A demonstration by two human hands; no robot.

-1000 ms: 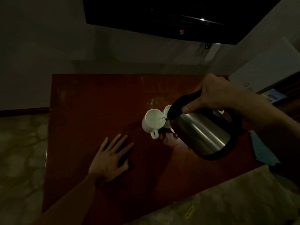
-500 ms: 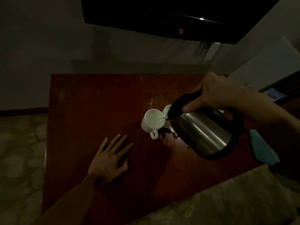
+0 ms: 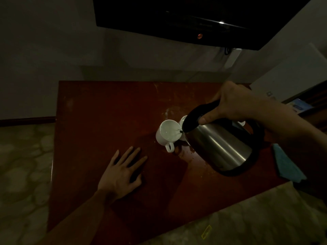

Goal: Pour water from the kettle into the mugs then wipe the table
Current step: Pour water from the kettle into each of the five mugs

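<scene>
My right hand (image 3: 233,103) grips the black handle of a steel kettle (image 3: 221,145), which is tilted left above the red-brown table (image 3: 106,112). Its spout sits over the rim of a white mug (image 3: 167,134), whose handle points toward me. A second white mug (image 3: 182,120) stands just behind, mostly hidden by the kettle. My left hand (image 3: 122,172) lies flat on the table with fingers spread, left of and nearer than the mugs. A blue cloth (image 3: 286,165) lies at the table's right edge, partly under my right arm.
Wet spots (image 3: 184,153) glisten on the table beside the front mug. A dark TV (image 3: 194,20) hangs on the wall above the table's far edge. A stone-patterned floor (image 3: 23,174) surrounds the table. A white box (image 3: 292,75) stands at the far right.
The kettle and my right hand have held nearly the same tilted pose over the front mug. My left hand has stayed flat on the table.
</scene>
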